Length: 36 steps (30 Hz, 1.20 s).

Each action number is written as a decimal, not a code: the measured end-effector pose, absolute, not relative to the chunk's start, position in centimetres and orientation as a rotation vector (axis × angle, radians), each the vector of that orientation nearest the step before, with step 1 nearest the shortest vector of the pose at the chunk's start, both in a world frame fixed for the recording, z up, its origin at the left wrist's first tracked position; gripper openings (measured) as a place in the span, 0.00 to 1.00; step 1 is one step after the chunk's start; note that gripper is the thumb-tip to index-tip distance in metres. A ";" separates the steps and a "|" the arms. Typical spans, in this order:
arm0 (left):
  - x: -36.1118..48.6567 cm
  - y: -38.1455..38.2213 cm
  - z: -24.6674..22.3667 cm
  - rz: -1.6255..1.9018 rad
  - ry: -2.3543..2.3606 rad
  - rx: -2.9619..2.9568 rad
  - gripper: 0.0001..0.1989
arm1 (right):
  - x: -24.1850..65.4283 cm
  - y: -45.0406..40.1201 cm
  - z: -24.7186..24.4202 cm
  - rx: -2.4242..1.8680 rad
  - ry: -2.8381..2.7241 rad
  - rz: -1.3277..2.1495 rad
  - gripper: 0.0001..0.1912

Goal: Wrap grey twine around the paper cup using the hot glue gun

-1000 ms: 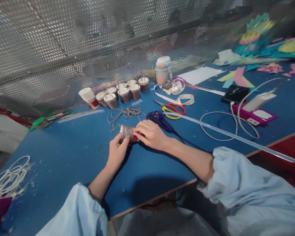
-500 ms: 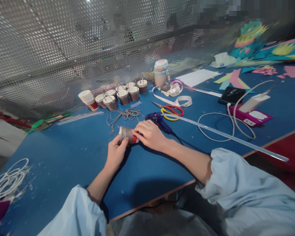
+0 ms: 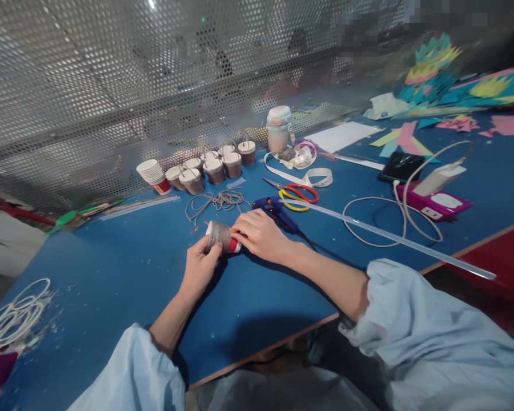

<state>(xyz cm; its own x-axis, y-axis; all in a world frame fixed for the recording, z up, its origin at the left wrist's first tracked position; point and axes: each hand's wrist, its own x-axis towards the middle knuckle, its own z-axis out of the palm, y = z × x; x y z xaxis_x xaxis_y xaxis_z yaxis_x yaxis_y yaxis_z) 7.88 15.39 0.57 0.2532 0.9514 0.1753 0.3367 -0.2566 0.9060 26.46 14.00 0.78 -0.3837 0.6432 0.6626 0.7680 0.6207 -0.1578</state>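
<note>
A paper cup [image 3: 220, 235] lies tilted on its side above the blue table, wrapped in grey cord, with a red band showing at its right end. My left hand [image 3: 200, 264] is closed round its left part, thumb on the cord. The fingers of my right hand [image 3: 259, 235] are pinched together at the cup's right end; what they hold there is too small to tell. Loose grey cord [image 3: 223, 200] lies just behind the cup. A blue glue gun [image 3: 278, 214] with a long clear stick [image 3: 381, 233] rests behind my right hand.
Several cord-wrapped cups [image 3: 215, 171] and a stack of paper cups [image 3: 154, 177] stand at the back. Scissors [image 3: 300, 196], white ribbon [image 3: 319, 178], a lidded bottle [image 3: 278, 130], a black phone [image 3: 400, 167] and a purple power strip [image 3: 437, 202] are to the right. White cable [image 3: 19, 314] lies far left.
The view has shifted very slightly. Both hands keep their places on the cup, which is turned a little, with slightly more of its red end showing.
</note>
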 end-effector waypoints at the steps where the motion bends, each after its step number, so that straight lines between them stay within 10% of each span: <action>1: 7.9 15.4 0.6 0.994 1.188 1.758 0.08 | 26.5 14.0 0.8 -1.105 -2.143 -0.226 0.10; 36: 6.3 17.2 0.3 0.992 0.954 1.641 0.06 | 26.8 13.8 1.5 -1.107 -2.079 0.132 0.06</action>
